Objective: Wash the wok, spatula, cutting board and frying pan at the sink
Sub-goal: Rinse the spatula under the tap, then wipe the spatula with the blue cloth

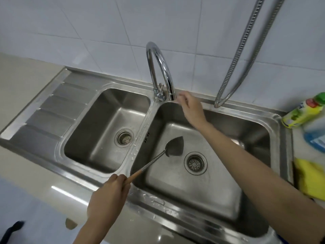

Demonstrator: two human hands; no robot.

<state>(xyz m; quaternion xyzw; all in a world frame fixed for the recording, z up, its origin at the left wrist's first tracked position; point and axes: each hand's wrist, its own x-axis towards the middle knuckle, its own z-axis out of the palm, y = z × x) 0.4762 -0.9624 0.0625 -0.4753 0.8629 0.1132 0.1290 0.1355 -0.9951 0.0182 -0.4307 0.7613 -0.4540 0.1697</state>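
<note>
Spatula [173,147] out over the right basin [219,199], blade hanging just up and left of the drain [195,163], handle running back down to the left hand [109,196], which is clamped around the wooden end above the sink's front rim. So the blade sits well out from that fist, at the far end of a long thin shaft. The right hand [190,107] is up at the tap [159,67], fingers curled against the spout tip; I can't tell whether they actually grip it or just rest there. No water visible from the spout.

Here's the worry. The grip is at the very tail of the handle, and there are droplets on the divider and front rim, so a wet palm could let the spatula twist or drop with a clatter into the basin. If the spout swings or the water comes on hard, the curved blade may throw spray onto the counter. And the blade sits well forward of the spout mouth, so a stream could miss it altogether unless one of them moves.
</note>
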